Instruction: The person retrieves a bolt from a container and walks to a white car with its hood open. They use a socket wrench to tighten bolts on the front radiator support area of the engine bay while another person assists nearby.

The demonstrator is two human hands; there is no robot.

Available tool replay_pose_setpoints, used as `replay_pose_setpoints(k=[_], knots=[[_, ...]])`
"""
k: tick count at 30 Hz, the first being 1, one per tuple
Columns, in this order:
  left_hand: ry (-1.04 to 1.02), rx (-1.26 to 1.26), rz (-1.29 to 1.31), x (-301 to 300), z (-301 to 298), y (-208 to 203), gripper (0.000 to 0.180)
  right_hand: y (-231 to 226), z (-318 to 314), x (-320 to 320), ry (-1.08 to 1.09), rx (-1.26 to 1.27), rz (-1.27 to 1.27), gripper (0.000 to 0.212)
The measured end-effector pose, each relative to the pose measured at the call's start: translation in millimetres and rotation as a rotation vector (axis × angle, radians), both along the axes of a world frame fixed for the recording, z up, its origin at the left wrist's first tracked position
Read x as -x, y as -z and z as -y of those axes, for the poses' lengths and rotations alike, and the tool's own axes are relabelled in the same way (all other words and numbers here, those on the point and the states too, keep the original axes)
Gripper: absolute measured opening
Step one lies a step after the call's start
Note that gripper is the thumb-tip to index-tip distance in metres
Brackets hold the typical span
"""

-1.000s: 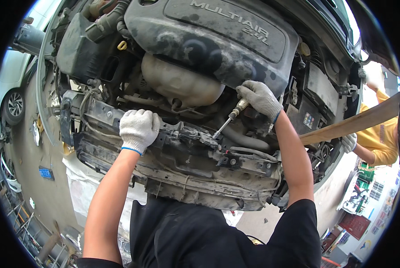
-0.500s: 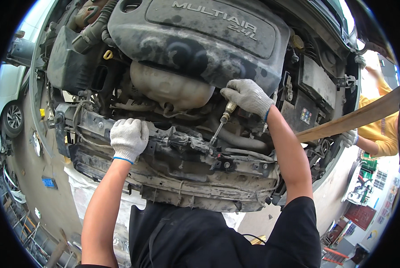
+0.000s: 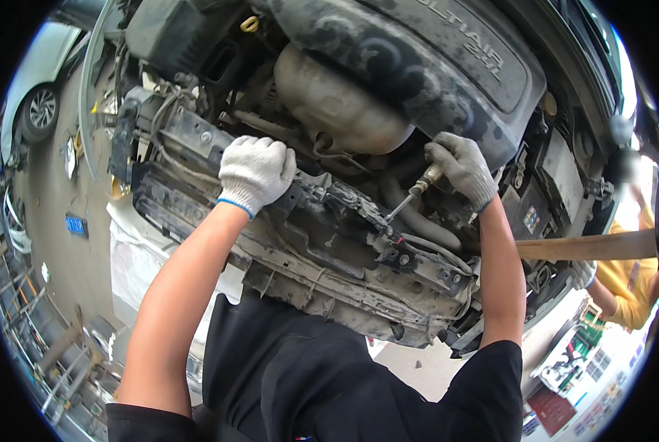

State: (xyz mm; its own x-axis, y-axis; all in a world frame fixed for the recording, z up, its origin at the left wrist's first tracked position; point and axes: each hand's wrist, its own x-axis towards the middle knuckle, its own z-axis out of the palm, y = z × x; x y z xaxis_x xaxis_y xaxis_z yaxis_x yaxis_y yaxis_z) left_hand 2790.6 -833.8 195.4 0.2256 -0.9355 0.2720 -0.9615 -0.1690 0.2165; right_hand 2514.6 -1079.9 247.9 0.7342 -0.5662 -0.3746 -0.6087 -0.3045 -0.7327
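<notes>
My right hand (image 3: 460, 168), in a grey-white knit glove, is wrapped round the handle of a screwdriver (image 3: 416, 190). The shaft slants down to the left, and its tip meets the black latch assembly (image 3: 355, 206) on the front crossmember. My left hand (image 3: 257, 171), gloved the same way with a blue cuff edge, is closed over the top edge of the dusty radiator support (image 3: 189, 134). Behind the tool lie a thick dark hose (image 3: 418, 221) and a tan metal heat shield (image 3: 337, 103). The dirty engine cover (image 3: 418, 59) fills the upper middle.
A wooden bar (image 3: 587, 245) reaches in from the right, near a person in yellow (image 3: 628, 283) with a gloved hand. The battery (image 3: 561, 169) sits right of the engine. A blue plate (image 3: 76, 226) lies on the floor at left; a parked car (image 3: 39, 88) stands beyond.
The whole view has shifted and tilted, so the engine bay appears rotated clockwise. My left hand stays on the support, and my right hand still grips the screwdriver against the latch area.
</notes>
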Motion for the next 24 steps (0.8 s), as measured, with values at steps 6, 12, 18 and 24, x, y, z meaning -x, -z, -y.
replay_pose_setpoints(k=[6, 12, 18, 24], knots=[[-0.037, -0.007, -0.007, -1, -2, 3, 0.026, -4, -7, -1, 0.013, 0.178, -0.133, 0.035], [-0.044, 0.033, -0.037, -2, -5, 7, 0.027, -20, -20, -32, -0.075, 0.239, -0.157, 0.029], [-0.050, 0.083, -0.103, -3, -8, 7, 0.027, -6, -25, -37, -0.103, 0.378, -0.226, 0.030], [-0.057, 0.120, -0.177, -4, -9, 14, 0.024, 9, -20, -45, -0.296, 0.591, -0.594, 0.036]])
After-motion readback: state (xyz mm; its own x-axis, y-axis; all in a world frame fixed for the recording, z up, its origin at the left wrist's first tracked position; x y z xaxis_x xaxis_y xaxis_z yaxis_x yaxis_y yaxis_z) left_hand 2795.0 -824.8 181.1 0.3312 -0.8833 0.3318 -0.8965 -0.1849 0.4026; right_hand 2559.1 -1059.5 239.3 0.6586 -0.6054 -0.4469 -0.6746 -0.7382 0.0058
